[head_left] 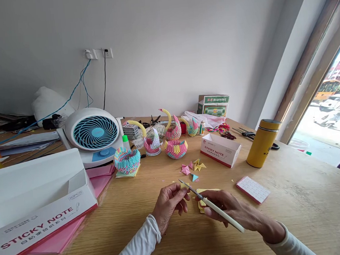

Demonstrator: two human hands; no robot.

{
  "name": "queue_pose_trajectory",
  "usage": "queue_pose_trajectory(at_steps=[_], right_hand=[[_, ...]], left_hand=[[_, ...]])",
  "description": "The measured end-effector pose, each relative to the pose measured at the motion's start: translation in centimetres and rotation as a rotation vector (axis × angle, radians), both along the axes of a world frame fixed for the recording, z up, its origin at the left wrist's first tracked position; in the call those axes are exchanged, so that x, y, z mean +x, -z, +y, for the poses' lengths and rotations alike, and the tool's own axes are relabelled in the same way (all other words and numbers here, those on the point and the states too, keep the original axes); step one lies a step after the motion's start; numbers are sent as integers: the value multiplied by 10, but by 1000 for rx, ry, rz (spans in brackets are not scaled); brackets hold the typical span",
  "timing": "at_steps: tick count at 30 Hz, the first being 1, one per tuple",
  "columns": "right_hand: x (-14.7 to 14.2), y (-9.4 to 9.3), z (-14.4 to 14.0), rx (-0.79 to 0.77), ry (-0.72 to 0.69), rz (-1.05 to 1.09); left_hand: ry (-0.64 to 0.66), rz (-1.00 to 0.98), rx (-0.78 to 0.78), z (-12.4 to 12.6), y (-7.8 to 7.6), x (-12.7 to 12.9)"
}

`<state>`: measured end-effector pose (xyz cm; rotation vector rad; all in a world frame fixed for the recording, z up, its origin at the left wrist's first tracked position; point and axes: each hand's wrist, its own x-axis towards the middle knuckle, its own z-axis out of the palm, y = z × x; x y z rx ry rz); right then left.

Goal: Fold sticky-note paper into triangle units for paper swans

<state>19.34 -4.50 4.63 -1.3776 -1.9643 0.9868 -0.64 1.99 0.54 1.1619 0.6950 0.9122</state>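
Observation:
My left hand (170,201) pinches a small piece of yellow paper (184,186) between thumb and fingertips. In my right hand (232,207) is a pair of white-handled scissors (222,213), their blades pointing up and left and meeting the yellow paper. Under the right fingers lies a pile of yellow paper slips (208,190), partly hidden by the hand. Just beyond the hands are folded paper triangles: pink ones (186,169), yellow ones (199,165) and a blue one (194,177).
A large sticky note box (47,217) and a fan (95,132) stand at left. Paper swans (152,143) and paper bowls (127,161) line the back. To the right are a smaller sticky note box (219,151), a yellow flask (262,145) and a checked pad (253,189).

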Motion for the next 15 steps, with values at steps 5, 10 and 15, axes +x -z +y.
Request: queue_pose_trajectory(at_steps=[5,10,15], right_hand=[[-6,-8,-3,-46,9,3],[-3,-11,-5,-142,-4,22],[-2,-6,0,-179,-52,63]], left_hand=[[10,0,-3,1,0,-1],[39,-29,-32,0,-2,-1],[34,-43,-50,1,-3,-1]])
